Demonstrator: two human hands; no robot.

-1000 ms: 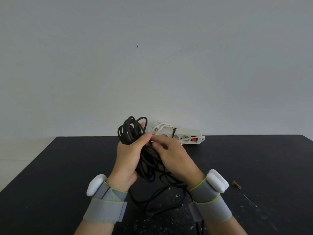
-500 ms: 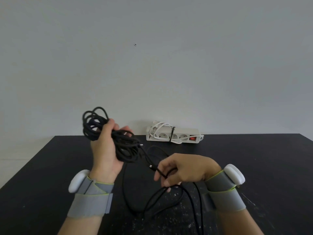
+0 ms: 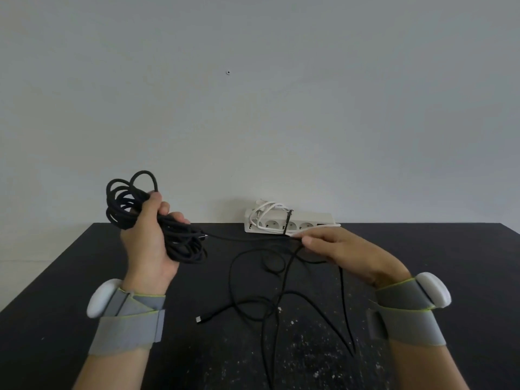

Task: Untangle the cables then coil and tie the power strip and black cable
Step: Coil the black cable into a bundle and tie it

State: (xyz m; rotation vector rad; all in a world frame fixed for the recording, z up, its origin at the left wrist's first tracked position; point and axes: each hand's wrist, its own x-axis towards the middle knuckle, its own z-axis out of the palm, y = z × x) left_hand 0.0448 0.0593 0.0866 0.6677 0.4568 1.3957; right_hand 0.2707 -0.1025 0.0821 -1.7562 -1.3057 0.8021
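My left hand [image 3: 149, 243] grips a coiled bundle of black cable [image 3: 126, 204], raised above the black table's left half. A strand runs taut from the bundle rightward to my right hand [image 3: 343, 251], which pinches it near the table's middle. Loose loops of the cable [image 3: 284, 294] lie on the table below, with a connector end [image 3: 200, 319] showing. The white power strip [image 3: 289, 222] lies at the table's far edge against the wall, its white cord coiled on top and held by a dark tie.
The black table [image 3: 56, 319] is speckled with white flecks near its front. A plain grey wall [image 3: 253, 108] stands right behind the far edge. Both wrists wear grey straps with white pods.
My hands have drawn apart: the left carried the bundle up and left, the right slid along the strand to the right, pulling it taut. Loose cable has spread over the table.
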